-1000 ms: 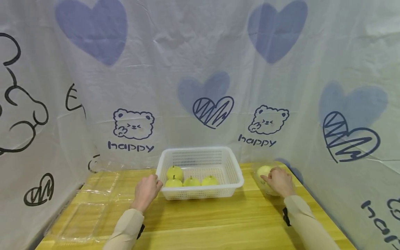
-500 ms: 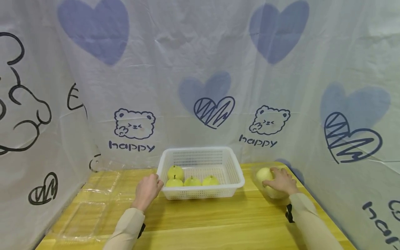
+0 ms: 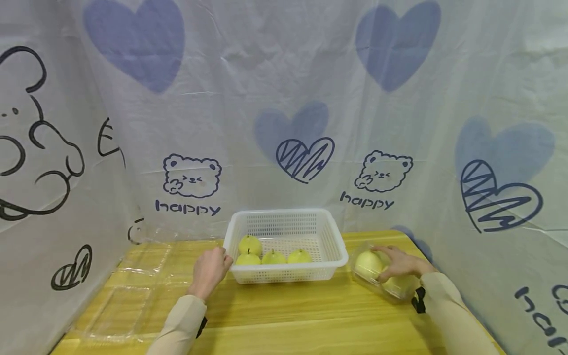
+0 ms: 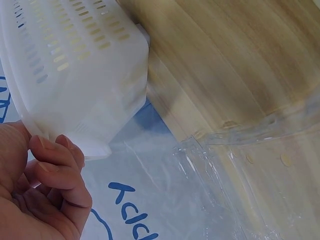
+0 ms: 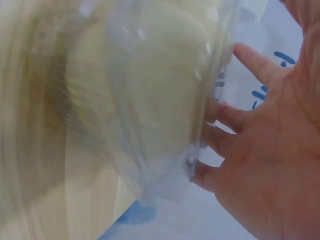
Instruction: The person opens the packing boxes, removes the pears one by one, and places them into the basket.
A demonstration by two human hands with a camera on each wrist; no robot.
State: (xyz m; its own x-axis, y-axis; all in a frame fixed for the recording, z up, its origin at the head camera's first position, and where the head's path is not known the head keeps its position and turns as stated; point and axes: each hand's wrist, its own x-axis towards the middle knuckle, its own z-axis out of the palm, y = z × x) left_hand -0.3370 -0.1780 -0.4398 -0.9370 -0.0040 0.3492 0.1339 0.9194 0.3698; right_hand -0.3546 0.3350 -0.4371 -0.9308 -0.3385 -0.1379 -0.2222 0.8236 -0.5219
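At the left rim of a white basket (image 3: 284, 274), the left hand (image 3: 210, 271) pinches with curled fingers; the right hand (image 3: 401, 264), fingers spread, touches a clear box (image 3: 392, 291) holding yellow fruit (image 3: 368, 265), on the table (image 3: 284, 315) beside the basket.

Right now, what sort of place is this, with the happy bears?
Probably a little curtained-off spot for handling fruit: bear-and-heart curtains hang on three sides of a wooden table, with yellow pears in a white plastic basket on it.
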